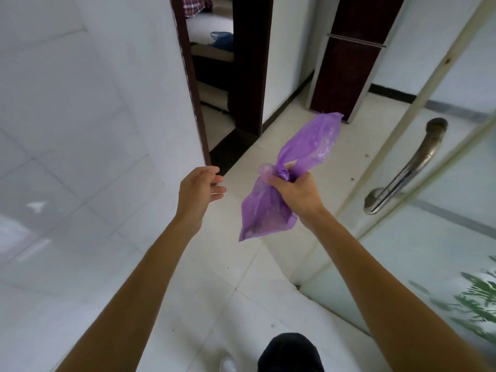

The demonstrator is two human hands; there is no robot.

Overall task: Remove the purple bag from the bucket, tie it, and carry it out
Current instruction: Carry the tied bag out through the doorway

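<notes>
- We see the right hand (294, 190) with its fingers curled tight into a fist around the knotted neck of the purple bag (264, 213), thumb pressed against the twist.
- Above the fist, the bag's loose top flares up and away; below it, the body of the bag hangs down to the left of the wrist, clear of the floor.
- We see the left hand (200, 187) empty, its fingers loosely parted and slightly bent, touching nothing; it sits just beside the bag without contact.
- Both forearms are bare and stretched forward from the bottom edge.
- The left hand is near the corner of the white tiled wall (88, 124), close to a dark door frame (192, 84).
- To the right stands a glass door (442, 210) with a curved metal handle (410, 167).
- Below us lies a pale tiled floor (241, 285), with a white shoe (228, 365) at the bottom edge.
</notes>
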